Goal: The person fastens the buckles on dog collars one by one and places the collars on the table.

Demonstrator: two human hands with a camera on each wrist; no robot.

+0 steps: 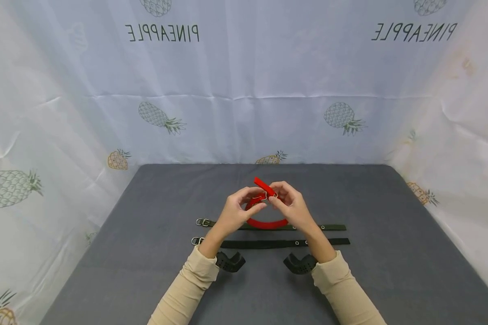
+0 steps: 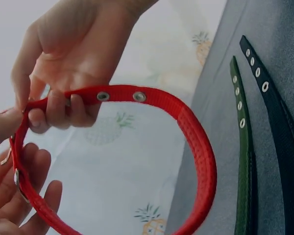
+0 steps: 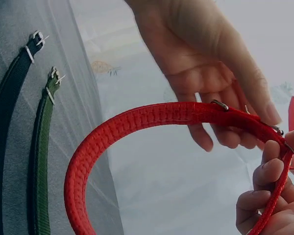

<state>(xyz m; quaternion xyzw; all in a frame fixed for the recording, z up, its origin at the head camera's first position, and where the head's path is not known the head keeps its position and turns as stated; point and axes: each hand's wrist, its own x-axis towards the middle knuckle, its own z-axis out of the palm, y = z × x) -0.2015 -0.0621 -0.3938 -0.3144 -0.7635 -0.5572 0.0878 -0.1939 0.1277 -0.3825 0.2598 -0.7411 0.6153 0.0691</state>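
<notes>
A red buckle collar (image 1: 267,224), bent into a loop with its padded part hanging low, is held up between both hands. My left hand (image 1: 235,212) grips the end with the metal buckle (image 3: 273,128), thumb on one side and fingers on the other. My right hand (image 1: 296,208) pinches the end with the eyelets (image 2: 139,96), close against the buckle. The strap's free tip (image 1: 263,185) sticks up past the buckle, towards the upper left in the head view. Fingers partly hide where strap and buckle meet.
Behind the red loop, a green collar (image 1: 334,227) lies straight across the grey table (image 1: 158,194). Nearer me is a black collar (image 1: 264,244), parallel to it; both have buckles at the left. Black wrist mounts (image 1: 230,262) sit under the forearms. Pineapple-print curtains (image 1: 244,131) enclose the table.
</notes>
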